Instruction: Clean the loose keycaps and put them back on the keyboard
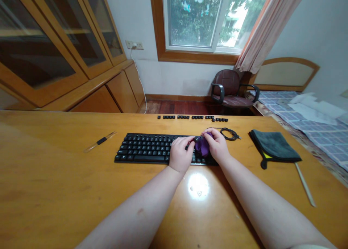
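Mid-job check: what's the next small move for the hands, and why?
Probably rub the purple cloth over the small black piece, likely a keycap, in the left hand: the right hand holds the cloth right beside it, and loose keycaps lie lined up beyond the keyboard.

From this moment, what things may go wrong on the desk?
The loose black keys lie near the far edge of the desk, so a bump might send some off. The coiled cable lies beside the right hand and might get caught. The purple cloth, bunched over the keyboard, might snag on a key.
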`<act>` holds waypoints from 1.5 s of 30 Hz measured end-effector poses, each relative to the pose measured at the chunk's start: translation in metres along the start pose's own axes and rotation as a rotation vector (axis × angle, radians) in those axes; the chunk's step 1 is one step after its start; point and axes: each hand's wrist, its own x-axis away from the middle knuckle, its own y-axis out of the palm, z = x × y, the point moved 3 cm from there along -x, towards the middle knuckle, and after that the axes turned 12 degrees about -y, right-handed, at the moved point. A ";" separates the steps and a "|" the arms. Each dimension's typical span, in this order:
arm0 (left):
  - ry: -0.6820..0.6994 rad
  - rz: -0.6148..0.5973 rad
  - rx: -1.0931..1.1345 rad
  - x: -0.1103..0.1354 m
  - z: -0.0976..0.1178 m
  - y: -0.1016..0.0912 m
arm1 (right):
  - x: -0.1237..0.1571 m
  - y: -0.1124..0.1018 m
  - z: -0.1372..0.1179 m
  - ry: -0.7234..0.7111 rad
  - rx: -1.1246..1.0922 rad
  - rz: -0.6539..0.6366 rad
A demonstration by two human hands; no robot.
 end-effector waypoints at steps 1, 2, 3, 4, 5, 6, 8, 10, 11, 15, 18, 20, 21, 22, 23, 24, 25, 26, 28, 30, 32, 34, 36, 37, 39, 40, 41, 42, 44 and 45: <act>-0.002 -0.004 -0.013 0.000 0.000 0.000 | 0.000 0.000 -0.001 -0.022 0.014 -0.012; -0.006 -0.006 -0.026 0.000 0.000 -0.001 | -0.001 0.000 -0.003 -0.063 0.030 -0.023; -0.009 -0.009 -0.039 -0.001 -0.001 -0.001 | -0.001 -0.001 -0.006 -0.117 0.046 -0.035; -0.011 -0.010 -0.051 -0.001 -0.001 -0.001 | -0.001 -0.001 -0.009 -0.177 0.061 -0.053; -0.011 -0.010 -0.064 -0.001 -0.001 -0.001 | 0.000 -0.001 -0.012 -0.231 0.073 -0.077; -0.011 -0.011 -0.079 -0.001 -0.001 -0.001 | 0.001 0.000 -0.014 -0.269 0.084 -0.107; -0.007 -0.018 -0.110 -0.001 -0.001 -0.001 | 0.002 0.001 -0.018 -0.299 0.108 -0.177; -0.002 -0.027 -0.139 -0.001 0.000 0.000 | 0.003 0.003 -0.021 -0.313 0.140 -0.235; -0.001 -0.032 -0.150 -0.001 0.000 0.001 | 0.003 0.004 -0.022 -0.325 0.152 -0.256; -0.010 -0.049 -0.160 -0.001 -0.001 0.002 | 0.004 0.006 -0.024 -0.363 0.179 -0.272; -0.024 -0.086 -0.162 0.000 0.001 0.004 | 0.003 -0.004 -0.025 -0.328 0.254 -0.013; 0.005 -0.144 -0.184 0.002 0.006 0.006 | 0.003 -0.013 -0.025 -0.285 0.295 0.242; 0.041 -0.187 -0.199 0.004 0.009 0.007 | 0.003 -0.016 -0.025 -0.266 0.297 0.338; 0.093 -0.237 -0.212 0.007 0.014 0.009 | 0.004 -0.019 -0.026 -0.254 0.288 0.405; 0.156 -0.297 -0.222 0.011 0.018 0.011 | 0.004 -0.020 -0.026 -0.248 0.272 0.445; 0.223 -0.356 -0.222 0.014 0.022 0.013 | 0.004 -0.021 -0.027 -0.243 0.253 0.465; 0.293 -0.422 -0.212 0.018 0.026 0.015 | 0.004 -0.021 -0.027 -0.238 0.232 0.470; 0.357 -0.486 -0.192 0.022 0.030 0.017 | 0.005 -0.020 -0.028 -0.232 0.208 0.467; 0.446 -0.618 -0.133 0.028 0.035 0.019 | 0.005 -0.018 -0.029 -0.217 0.150 0.448; 0.464 -0.739 -0.081 0.031 0.037 0.020 | 0.005 -0.017 -0.030 -0.194 0.081 0.435; 0.434 -0.817 -0.051 0.032 0.036 0.019 | 0.003 -0.017 -0.029 -0.159 0.051 0.414; 0.381 -0.785 -0.048 0.028 0.035 0.017 | -0.002 -0.016 -0.026 -0.098 0.105 0.304; 0.291 -0.616 -0.073 0.021 0.030 0.013 | -0.007 -0.012 -0.020 -0.028 0.226 0.097; 0.226 -0.494 -0.101 0.017 0.027 0.010 | -0.009 -0.009 -0.015 -0.004 0.287 -0.015; 0.083 -0.253 -0.176 0.010 0.018 0.005 | -0.010 -0.005 -0.005 0.000 0.384 -0.192; 0.026 -0.166 -0.216 0.007 0.014 0.004 | -0.009 -0.003 0.000 -0.010 0.423 -0.259; -0.010 -0.111 -0.251 0.006 0.010 0.004 | -0.009 -0.001 0.004 -0.024 0.459 -0.316; -0.028 -0.083 -0.279 0.006 0.007 0.004 | -0.007 0.001 0.008 -0.040 0.489 -0.363; -0.033 -0.079 -0.315 0.007 0.002 0.008 | -0.005 0.004 0.013 -0.082 0.538 -0.428; -0.033 -0.087 -0.327 0.008 0.001 0.010 | -0.005 0.005 0.014 -0.108 0.557 -0.443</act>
